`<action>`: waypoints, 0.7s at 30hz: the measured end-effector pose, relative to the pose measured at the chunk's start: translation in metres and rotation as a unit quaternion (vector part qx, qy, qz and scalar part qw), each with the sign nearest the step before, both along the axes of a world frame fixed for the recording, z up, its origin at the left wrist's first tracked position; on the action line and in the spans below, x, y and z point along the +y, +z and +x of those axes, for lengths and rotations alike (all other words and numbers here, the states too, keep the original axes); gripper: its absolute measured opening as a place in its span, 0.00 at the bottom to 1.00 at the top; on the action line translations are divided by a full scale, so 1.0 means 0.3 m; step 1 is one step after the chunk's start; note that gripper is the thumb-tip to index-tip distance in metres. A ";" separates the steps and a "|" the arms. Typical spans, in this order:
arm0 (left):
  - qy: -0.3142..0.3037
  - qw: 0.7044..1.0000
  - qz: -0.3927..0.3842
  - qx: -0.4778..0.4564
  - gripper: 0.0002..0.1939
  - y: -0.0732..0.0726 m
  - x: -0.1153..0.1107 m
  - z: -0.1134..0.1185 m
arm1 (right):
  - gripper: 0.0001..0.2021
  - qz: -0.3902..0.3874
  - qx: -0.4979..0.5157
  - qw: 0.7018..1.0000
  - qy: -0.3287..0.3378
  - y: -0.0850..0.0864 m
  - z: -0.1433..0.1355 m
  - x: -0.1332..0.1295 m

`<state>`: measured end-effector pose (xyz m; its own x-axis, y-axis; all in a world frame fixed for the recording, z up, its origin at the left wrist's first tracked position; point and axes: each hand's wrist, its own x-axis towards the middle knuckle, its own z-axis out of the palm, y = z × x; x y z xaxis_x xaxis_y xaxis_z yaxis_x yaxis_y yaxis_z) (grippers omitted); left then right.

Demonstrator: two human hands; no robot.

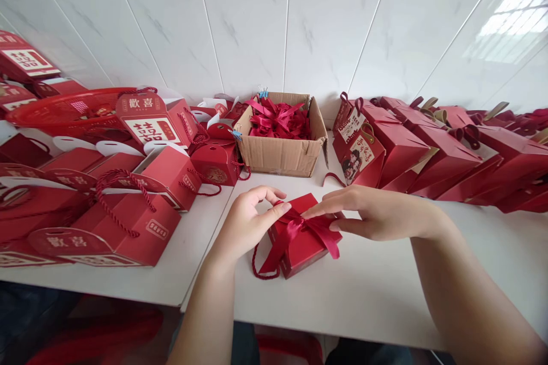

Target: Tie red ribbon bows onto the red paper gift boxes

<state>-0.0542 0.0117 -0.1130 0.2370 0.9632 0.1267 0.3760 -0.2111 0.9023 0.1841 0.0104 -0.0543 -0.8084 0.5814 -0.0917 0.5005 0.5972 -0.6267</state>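
Note:
A small red gift box (306,254) lies on the white table in front of me, with a shiny dark-red ribbon bow (295,228) on its top. My left hand (250,219) is at the box's upper left, thumb and fingers pinched on the left loop of the bow. From the right, my right hand (368,211) reaches over the box, its index fingertip at the bow's knot and its thumb near the right loop. A twisted red cord (265,277) hangs out at the box's lower left onto the table.
Behind the box stands a cardboard box (280,155) full of red ribbon bows. Many red gift boxes (145,228) crowd the left, around a red plastic basket (43,114). Rows of red boxes (402,145) line the right back, against a tiled wall (252,23).

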 end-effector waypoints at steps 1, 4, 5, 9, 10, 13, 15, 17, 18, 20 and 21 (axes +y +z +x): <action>0.000 1.000 -0.001 0.000 0.12 0.000 -0.001 -0.001 | 0.26 0.002 0.000 1.000 -0.010 -0.002 0.002 0.000; 0.002 1.000 0.001 -0.001 0.12 -0.001 -0.003 -0.005 | 0.23 0.010 -0.002 1.000 -0.022 -0.005 0.004 0.000; 0.004 1.000 0.002 -0.001 0.12 -0.001 -0.003 -0.006 | 0.22 0.012 -0.004 1.000 -0.019 -0.005 0.003 0.000; 0.008 1.000 0.013 -0.002 0.12 -0.003 -0.002 -0.005 | 0.24 0.016 -0.007 1.000 -0.002 0.003 -0.003 -0.001; 0.009 1.000 0.015 -0.004 0.12 -0.004 -0.001 -0.005 | 0.25 0.016 -0.008 1.000 0.003 0.005 -0.004 -0.001; 0.012 1.000 0.020 -0.008 0.12 -0.005 0.001 -0.004 | 0.26 0.016 -0.003 1.000 0.019 0.010 -0.005 -0.002; 0.012 1.000 0.021 -0.012 0.12 -0.004 0.001 -0.005 | 0.26 0.017 0.002 1.000 0.026 0.010 -0.005 -0.002; 0.007 1.000 0.019 -0.018 0.12 -0.002 -0.002 -0.005 | 0.27 0.015 0.004 1.000 0.024 0.008 -0.004 -0.002; 0.003 1.000 0.014 -0.022 0.12 0.000 -0.004 -0.005 | 0.26 0.016 0.007 1.000 0.018 0.007 -0.003 -0.001; -0.009 0.999 -0.010 -0.036 0.12 0.004 -0.010 -0.001 | 0.25 0.021 0.022 1.000 0.000 0.006 -0.004 0.000; -0.015 0.999 -0.025 -0.046 0.12 0.006 -0.013 0.003 | 0.24 0.025 0.034 0.999 -0.008 0.007 -0.005 0.001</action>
<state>-0.0533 0.0076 -0.1113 0.2549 0.9616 0.1020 0.2855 -0.1756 0.9422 0.1827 0.0107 -0.0522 -0.8018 0.5975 -0.0067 0.4681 0.6210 -0.6287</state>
